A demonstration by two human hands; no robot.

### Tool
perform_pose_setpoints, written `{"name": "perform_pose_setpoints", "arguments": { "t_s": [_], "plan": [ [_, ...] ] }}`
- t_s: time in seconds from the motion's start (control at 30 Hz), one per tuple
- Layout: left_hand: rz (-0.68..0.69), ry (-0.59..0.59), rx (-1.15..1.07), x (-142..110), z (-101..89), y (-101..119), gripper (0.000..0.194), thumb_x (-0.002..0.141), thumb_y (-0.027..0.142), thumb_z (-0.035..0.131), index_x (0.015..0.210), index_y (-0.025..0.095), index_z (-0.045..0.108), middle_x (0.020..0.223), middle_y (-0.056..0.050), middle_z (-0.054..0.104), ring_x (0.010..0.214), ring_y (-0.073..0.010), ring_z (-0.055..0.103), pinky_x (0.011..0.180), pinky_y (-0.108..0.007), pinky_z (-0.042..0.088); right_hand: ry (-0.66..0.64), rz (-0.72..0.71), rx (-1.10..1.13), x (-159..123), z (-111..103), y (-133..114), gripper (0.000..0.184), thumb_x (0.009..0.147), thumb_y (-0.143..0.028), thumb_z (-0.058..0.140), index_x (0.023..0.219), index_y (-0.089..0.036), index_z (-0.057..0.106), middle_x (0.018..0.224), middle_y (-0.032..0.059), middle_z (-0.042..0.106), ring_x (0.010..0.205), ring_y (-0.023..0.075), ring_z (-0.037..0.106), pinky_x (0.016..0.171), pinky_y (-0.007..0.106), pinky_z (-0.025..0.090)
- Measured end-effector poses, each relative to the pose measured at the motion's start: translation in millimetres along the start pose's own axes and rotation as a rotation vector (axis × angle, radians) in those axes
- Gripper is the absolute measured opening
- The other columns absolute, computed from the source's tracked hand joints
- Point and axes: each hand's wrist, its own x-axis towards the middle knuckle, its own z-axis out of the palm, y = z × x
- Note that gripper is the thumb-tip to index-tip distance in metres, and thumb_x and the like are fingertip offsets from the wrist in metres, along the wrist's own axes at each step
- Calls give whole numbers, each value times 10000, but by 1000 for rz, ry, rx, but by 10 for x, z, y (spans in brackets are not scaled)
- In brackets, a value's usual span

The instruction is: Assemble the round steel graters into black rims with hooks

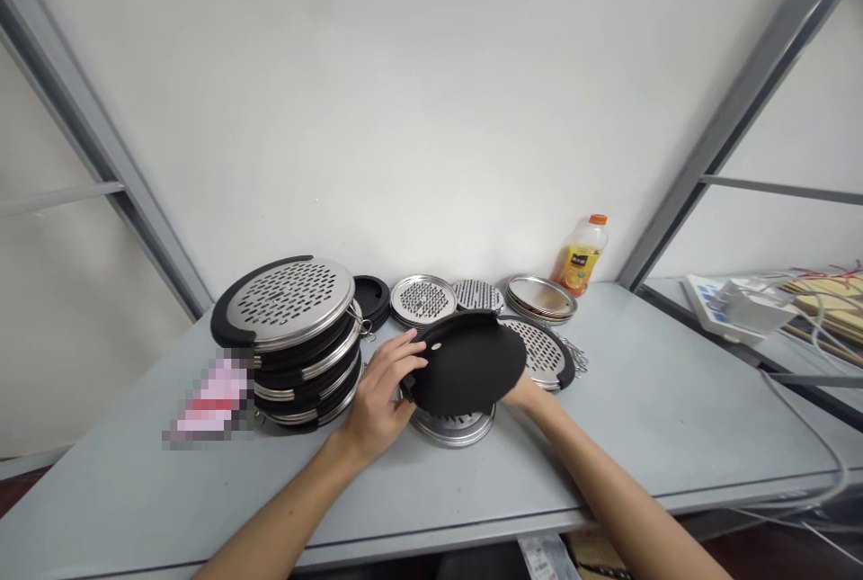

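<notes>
My left hand (384, 387) grips the left edge of a round black plastic disc (472, 369), which is tilted above the table. The disc has a raised lip and a small oval hole. My right hand (519, 393) is at the disc's lower right edge, its fingers hidden behind it. Below the disc lies a round metal grater plate (455, 432), partly covered. Just right of the disc is a grater with a black rim (543, 351). To the left stands a tall stack of black-rimmed graters (289, 301) with wire loops at its side.
Along the wall lie black discs (370, 297), round grater plates (423, 299), a slotted plate (478, 295) and stacked metal discs (541, 295). An orange juice bottle (582, 256) stands behind. Wire hooks (578, 357) lie at right. A power strip (732, 310) with cables sits farther right.
</notes>
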Motion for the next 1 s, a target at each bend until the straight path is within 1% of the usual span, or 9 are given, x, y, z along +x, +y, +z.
{"name": "perform_pose_setpoints", "arguments": {
  "t_s": [0.03,0.1,0.17,0.23,0.3,0.43,0.6,0.8,1.0],
  "plan": [
    [13,24,26,1,-2,-1,228,886,125,490,1093,203,544,1182,-105,609,1239,-288,496,998,-521,449,-24,-35,29,-63,0,-19,316,843,-327,544,1118,-212,647,1062,100,712,974,261,670,888,369,534],
    [35,45,73,11,-8,-2,218,874,94,468,1045,205,543,1155,-102,620,1217,-281,516,981,-515,463,-159,-163,119,-189,-16,-86,538,776,-461,634,1241,-197,576,1245,130,618,1122,303,589,984,427,469],
    [55,36,120,28,-15,-5,222,859,77,476,1029,205,543,1136,-99,631,1190,-269,539,982,-504,464,-285,-228,112,-293,-36,-161,689,717,-540,680,1302,-210,528,1327,138,551,1222,321,505,1052,451,397],
    [49,8,176,38,-18,-16,249,851,63,483,1042,205,553,1109,-86,650,1145,-248,571,997,-488,455,-350,-240,81,-366,-40,-203,729,718,-564,678,1328,-205,502,1348,144,529,1270,314,459,1087,447,356],
    [21,-35,235,31,-15,-35,299,848,52,467,1081,211,567,1099,-70,663,1100,-229,596,1011,-477,442,-365,-228,29,-418,-20,-190,715,755,-565,648,1342,-191,487,1366,153,514,1301,313,430,1107,461,329],
    [-23,-70,317,-28,-21,-71,389,831,30,449,1146,223,570,1089,-52,673,1053,-221,611,1008,-473,436,-320,-196,-134,-505,44,-74,663,828,-534,581,1366,-165,462,1396,166,486,1331,340,393,1103,539,319],
    [-21,-60,322,-125,-97,-30,399,821,16,462,1151,215,567,1069,-55,668,1041,-218,605,1004,-465,438,-246,-134,-276,-599,52,26,591,879,-441,551,1367,-123,452,1356,189,521,1302,348,432,1072,563,361],
    [14,-172,290,-282,-168,77,463,780,-1,443,1153,231,590,1052,-45,680,1013,-213,620,998,-466,451,-118,-72,-299,-657,27,119,552,912,-387,497,1406,-167,391,1363,166,521,1289,301,462,1061,514,405],
    [-31,-231,318,-392,-171,144,449,771,-1,438,1111,230,619,1054,-48,685,1005,-215,621,993,-471,452,-47,-19,-316,-662,43,202,471,926,-391,469,1350,-187,467,1359,155,528,1313,312,430,1053,535,403]
  ]
}}
